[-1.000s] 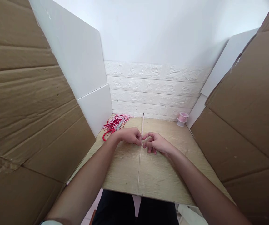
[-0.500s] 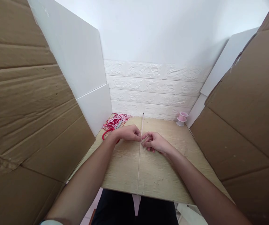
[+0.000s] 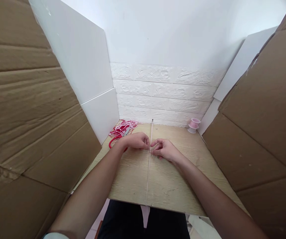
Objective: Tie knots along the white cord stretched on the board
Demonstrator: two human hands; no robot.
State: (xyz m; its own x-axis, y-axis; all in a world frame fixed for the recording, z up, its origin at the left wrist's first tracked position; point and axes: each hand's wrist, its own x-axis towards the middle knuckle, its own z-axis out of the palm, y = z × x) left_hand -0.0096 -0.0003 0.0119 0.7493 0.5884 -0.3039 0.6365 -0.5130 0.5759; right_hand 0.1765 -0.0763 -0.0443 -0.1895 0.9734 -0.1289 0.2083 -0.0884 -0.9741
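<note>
A pale braided cord [image 3: 151,132] runs from a small dark hook [image 3: 152,120] at the wall towards the table's front edge. Below my hands it continues as thin straight strands [image 3: 147,179]. My left hand [image 3: 140,140] is at the cord's left side, thumb and fingertips pinched on a thin string. From the right, my right hand [image 3: 164,148] pinches a string with its thumb and fingers curled at the same spot. A short loose string end [image 3: 152,158] hangs under the right fingertips. The exact crossing of the strings is too small to make out.
Left of the cord lies a tangle of red, pink and white string [image 3: 123,127] with red-handled scissors [image 3: 115,139]. A pink spool [image 3: 194,123] sits on a white spool [image 3: 191,130] at the back right. Cardboard walls [image 3: 40,109] flank the wooden table [image 3: 177,189].
Both hands stay by the cord. My right fingers have closed in slightly, and the loose string end has shifted a little. The view has moved marginally.
</note>
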